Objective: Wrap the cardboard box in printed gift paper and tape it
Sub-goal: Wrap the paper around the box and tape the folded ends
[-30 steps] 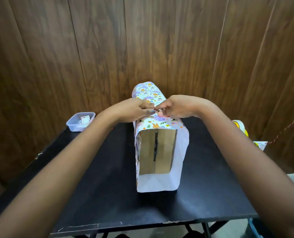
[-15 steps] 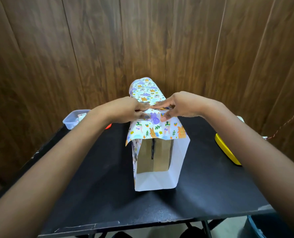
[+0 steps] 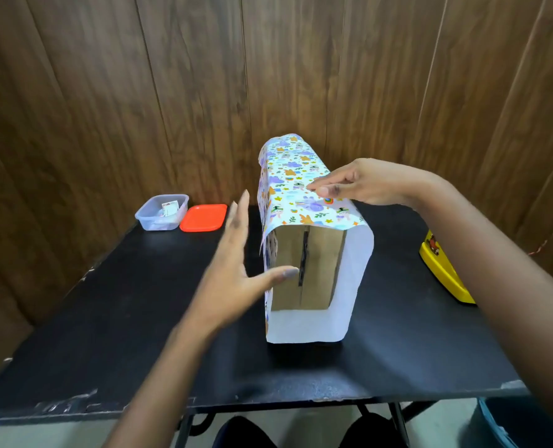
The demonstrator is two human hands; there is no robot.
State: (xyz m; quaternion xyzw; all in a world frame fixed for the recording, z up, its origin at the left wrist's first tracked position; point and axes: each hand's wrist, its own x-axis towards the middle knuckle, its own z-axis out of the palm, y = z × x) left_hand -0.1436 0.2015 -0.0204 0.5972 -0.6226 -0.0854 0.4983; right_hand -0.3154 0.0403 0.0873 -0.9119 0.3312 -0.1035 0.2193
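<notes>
Your right fingers (image 3: pixel 336 181) lie straight and close together, pressing the gift paper (image 3: pixel 288 169) flat onto the top of the cardboard box (image 3: pixel 320 270), probably so the overlap cannot spring open before tape goes on. Your right hand (image 3: pixel 375 185) grips nothing. Your left fingers (image 3: pixel 239 221) are straight and spread, also holding nothing. That left hand (image 3: pixel 233 276) hovers just beside the box's left wall, likely ready to smooth it; whether it touches the paper cannot be told. You have the box upright mid-table (image 3: pixel 139 318), wrapped round, its near end bare. Count: 2 hands, 1 box, 1 paper sheet, 1 clear tub (image 3: pixel 159 218), 1 orange lid (image 3: pixel 204 217) touching it, and 1 yellow object (image 3: pixel 443 273) at the right edge.
</notes>
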